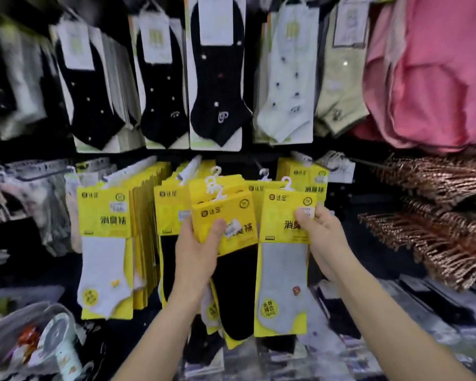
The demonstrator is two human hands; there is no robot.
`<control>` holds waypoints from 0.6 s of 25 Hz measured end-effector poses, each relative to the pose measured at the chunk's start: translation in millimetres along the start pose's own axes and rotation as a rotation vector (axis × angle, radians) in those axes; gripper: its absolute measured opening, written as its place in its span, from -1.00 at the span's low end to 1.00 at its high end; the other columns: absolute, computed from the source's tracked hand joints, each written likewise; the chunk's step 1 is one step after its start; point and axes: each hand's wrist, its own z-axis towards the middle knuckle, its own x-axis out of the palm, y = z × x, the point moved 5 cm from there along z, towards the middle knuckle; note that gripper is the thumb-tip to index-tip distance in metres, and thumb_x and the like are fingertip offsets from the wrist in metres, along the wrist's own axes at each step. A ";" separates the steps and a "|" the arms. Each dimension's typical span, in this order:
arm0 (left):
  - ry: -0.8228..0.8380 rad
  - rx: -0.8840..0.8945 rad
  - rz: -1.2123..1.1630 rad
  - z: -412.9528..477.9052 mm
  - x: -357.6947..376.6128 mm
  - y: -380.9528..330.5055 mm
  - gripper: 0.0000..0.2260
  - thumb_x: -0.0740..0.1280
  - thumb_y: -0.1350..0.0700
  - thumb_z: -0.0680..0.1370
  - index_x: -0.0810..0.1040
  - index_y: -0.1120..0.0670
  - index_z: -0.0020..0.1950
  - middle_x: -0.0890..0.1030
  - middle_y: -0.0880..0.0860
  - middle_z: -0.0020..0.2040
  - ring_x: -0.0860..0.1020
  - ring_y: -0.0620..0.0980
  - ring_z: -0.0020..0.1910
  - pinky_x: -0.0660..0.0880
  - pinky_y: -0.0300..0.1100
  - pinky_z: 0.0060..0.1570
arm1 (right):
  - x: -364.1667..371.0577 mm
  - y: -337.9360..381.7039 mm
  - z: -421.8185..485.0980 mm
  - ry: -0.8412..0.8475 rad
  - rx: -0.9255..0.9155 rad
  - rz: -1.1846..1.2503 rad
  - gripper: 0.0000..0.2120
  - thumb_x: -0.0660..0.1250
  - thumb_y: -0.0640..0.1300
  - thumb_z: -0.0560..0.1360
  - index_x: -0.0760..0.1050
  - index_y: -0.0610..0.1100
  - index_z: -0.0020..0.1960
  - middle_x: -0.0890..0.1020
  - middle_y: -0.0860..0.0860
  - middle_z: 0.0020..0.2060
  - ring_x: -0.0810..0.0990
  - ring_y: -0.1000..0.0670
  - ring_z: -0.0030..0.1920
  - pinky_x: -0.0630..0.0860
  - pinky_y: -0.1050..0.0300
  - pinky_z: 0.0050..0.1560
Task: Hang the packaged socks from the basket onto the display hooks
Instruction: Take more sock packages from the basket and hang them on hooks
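Two hands are busy in the middle of the frame, each with packaged socks in front of the lower row of display hooks [44, 169]. At the left of that row, white sock packs [105, 259] already hang in a thick bunch on yellow cards. Just right of them, the left hand [197, 251] grasps a stack of black sock packs [231, 276], thumb across the top card and fingers behind, with several white plastic hangers [215, 185] fanned out above. Beside it, the right hand [320, 232] pinches a single grey sock pack [282, 284] by the right edge of its card, and the pack's own hanger [286, 182] stands clear on top. Behind and above it, more yellow packs [305, 177] hang on a hook at centre right.

The step in hand appears to be hanging one pack taken from the stack. The next move likely calls for lifting the grey pack, lining its hanger up with the tip of a hook and sliding it on, while the left hand keeps the stack steady. The basket cannot be made out here.
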 end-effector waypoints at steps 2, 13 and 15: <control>-0.044 0.047 0.018 12.3 -8.5 -13.5 -0.67 0.34 0.00 0.51 0.29 -0.09 0.20 0.32 -0.45 -0.10 0.30 -0.75 -0.21 0.24 -0.74 -0.27 | 8.4 12.4 15.5 -0.007 -0.011 -0.083 -0.95 0.28 -0.17 0.54 0.52 -0.08 -0.03 0.67 -0.08 0.00 0.64 -0.06 0.02 0.57 -0.01 0.05; -0.008 0.004 0.013 31.4 -29.1 -12.2 -0.78 0.32 -0.16 0.40 0.44 -0.19 0.01 0.59 -0.24 -0.05 0.53 -0.44 -0.08 0.45 -0.51 -0.23 | 27.6 -3.1 43.1 -0.074 0.075 -0.198 -0.97 0.31 -0.16 0.52 0.49 -0.09 -0.11 0.66 -0.10 -0.09 0.64 -0.10 -0.03 0.59 -0.04 -0.02; -0.007 -0.012 0.011 32.5 -32.0 -9.0 -0.84 0.34 -0.09 0.44 0.45 -0.18 0.00 0.60 -0.23 -0.06 0.54 -0.43 -0.09 0.45 -0.43 -0.21 | 30.8 -2.1 46.3 -0.081 0.075 -0.233 -0.96 0.31 -0.16 0.52 0.49 -0.13 -0.07 0.64 -0.05 -0.12 0.61 -0.09 -0.02 0.56 0.08 -0.14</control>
